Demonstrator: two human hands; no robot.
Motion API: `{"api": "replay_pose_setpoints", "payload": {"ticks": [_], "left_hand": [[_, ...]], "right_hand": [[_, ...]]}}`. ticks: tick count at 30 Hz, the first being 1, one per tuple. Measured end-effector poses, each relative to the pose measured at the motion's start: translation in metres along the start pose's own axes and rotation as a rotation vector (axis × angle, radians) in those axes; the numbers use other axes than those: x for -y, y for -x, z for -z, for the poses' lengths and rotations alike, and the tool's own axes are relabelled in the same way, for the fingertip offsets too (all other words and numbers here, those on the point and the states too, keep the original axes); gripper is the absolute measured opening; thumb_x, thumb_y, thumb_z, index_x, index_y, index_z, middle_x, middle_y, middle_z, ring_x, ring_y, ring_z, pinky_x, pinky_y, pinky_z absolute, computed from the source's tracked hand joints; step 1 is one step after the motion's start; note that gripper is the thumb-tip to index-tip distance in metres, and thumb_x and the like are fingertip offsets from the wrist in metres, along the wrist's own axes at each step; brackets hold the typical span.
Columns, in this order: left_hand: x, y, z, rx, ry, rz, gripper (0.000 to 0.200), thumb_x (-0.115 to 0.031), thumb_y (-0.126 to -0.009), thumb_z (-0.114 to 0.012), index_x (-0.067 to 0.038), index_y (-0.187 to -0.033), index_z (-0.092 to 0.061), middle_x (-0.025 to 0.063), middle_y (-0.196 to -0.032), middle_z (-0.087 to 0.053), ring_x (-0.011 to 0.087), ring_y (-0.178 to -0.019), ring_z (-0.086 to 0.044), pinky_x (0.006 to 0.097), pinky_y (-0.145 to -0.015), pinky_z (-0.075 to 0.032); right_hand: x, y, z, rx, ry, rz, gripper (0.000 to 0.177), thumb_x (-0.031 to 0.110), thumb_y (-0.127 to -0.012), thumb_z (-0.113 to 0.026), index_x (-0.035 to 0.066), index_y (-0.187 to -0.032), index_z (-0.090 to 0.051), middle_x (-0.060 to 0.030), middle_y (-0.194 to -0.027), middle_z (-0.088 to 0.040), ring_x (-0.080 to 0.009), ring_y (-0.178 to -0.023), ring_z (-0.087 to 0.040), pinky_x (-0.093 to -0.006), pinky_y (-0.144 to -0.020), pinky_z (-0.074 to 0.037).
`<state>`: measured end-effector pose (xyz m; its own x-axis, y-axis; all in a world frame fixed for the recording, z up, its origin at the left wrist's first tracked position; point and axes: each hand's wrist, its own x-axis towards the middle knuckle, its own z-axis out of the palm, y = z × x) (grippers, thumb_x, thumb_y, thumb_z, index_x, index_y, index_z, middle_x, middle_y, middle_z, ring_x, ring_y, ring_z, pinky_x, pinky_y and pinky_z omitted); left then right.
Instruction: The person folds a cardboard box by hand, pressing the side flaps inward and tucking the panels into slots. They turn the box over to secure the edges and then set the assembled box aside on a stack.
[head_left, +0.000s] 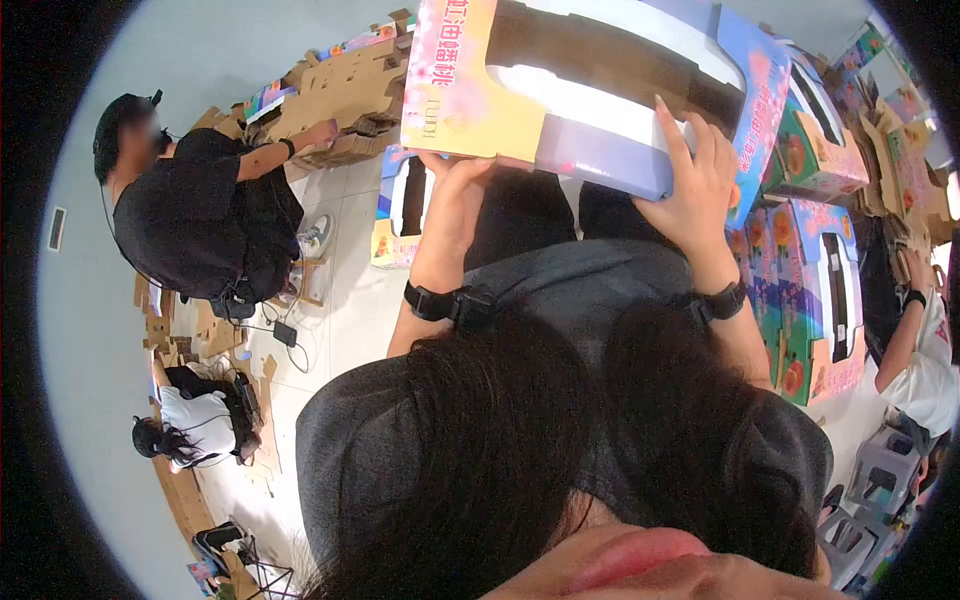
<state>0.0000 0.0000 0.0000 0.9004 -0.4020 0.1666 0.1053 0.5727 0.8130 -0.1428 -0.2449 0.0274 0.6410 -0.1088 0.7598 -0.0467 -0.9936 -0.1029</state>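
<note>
The person holds a big bright box [560, 80] up in front of them with both hands. The left hand [455, 185] grips the box's bottom edge, under the yellow and pink side. The right hand [695, 170] is wrapped on the white and purple side, with its fingers [668, 125] spread up over it. Each wrist has a black band [435, 300] on it.

More boxes like it [820, 280] stand packed together on the right. Another one [400, 210] lies on the pale floor [340, 300], just past the left hand.

On the left, a person in black [200, 220] reaches a hand to a heap of flat brown cardboard [340, 95]. A person in a white shirt [925, 340] is at the right edge, near some grey stools [880, 480]. Another person [190, 425] sits low at the far left.
</note>
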Motion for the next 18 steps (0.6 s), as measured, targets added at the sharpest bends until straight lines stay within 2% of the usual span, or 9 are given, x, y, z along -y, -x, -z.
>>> {"api": "replay_pose_setpoints", "payload": {"ticks": [2, 5, 14, 18], "left_hand": [[0.001, -0.002, 0.010, 0.015, -0.058, 0.017, 0.072, 0.005, -0.080, -0.061, -0.020, -0.141, -0.031, 0.0100, -0.139, -0.046, 0.0269, -0.127, -0.049, 0.0457, -0.109, -0.039], [0.004, -0.004, 0.013, 0.031, -0.070, 0.058, 0.071, 0.006, -0.080, -0.060, -0.019, -0.140, -0.032, 0.0098, -0.138, -0.046, 0.0257, -0.127, -0.049, 0.0448, -0.108, -0.039], [-0.004, -0.001, 0.021, 0.163, -0.137, 0.043, 0.081, 0.009, -0.083, -0.067, -0.020, -0.147, -0.026, 0.0076, -0.134, -0.046, 0.0218, -0.124, -0.048, 0.0400, -0.108, -0.040], [-0.010, -0.001, 0.014, 0.218, -0.215, -0.090, 0.088, 0.012, -0.084, -0.069, -0.020, -0.149, -0.018, 0.0104, -0.138, -0.044, 0.0227, -0.127, -0.048, 0.0379, -0.103, -0.045]], "right_hand": [[0.004, 0.000, -0.001, -0.011, 0.005, 0.003, 0.096, 0.027, -0.058, -0.084, 0.024, -0.148, -0.051, -0.0131, -0.127, -0.052, -0.0364, -0.119, -0.047, -0.0497, -0.107, -0.033], [0.002, 0.003, -0.003, -0.037, 0.029, 0.013, 0.097, 0.026, -0.057, -0.085, 0.024, -0.148, -0.051, -0.0133, -0.127, -0.052, -0.0364, -0.118, -0.048, -0.0497, -0.106, -0.034], [0.000, 0.002, -0.002, -0.036, 0.005, 0.000, 0.098, 0.026, -0.056, -0.086, 0.023, -0.148, -0.051, -0.0132, -0.127, -0.052, -0.0364, -0.118, -0.048, -0.0496, -0.105, -0.035], [-0.002, 0.003, -0.001, -0.035, 0.002, -0.022, 0.099, 0.028, -0.056, -0.086, 0.021, -0.148, -0.051, -0.0134, -0.128, -0.051, -0.0364, -0.118, -0.048, -0.0492, -0.105, -0.035]]}}
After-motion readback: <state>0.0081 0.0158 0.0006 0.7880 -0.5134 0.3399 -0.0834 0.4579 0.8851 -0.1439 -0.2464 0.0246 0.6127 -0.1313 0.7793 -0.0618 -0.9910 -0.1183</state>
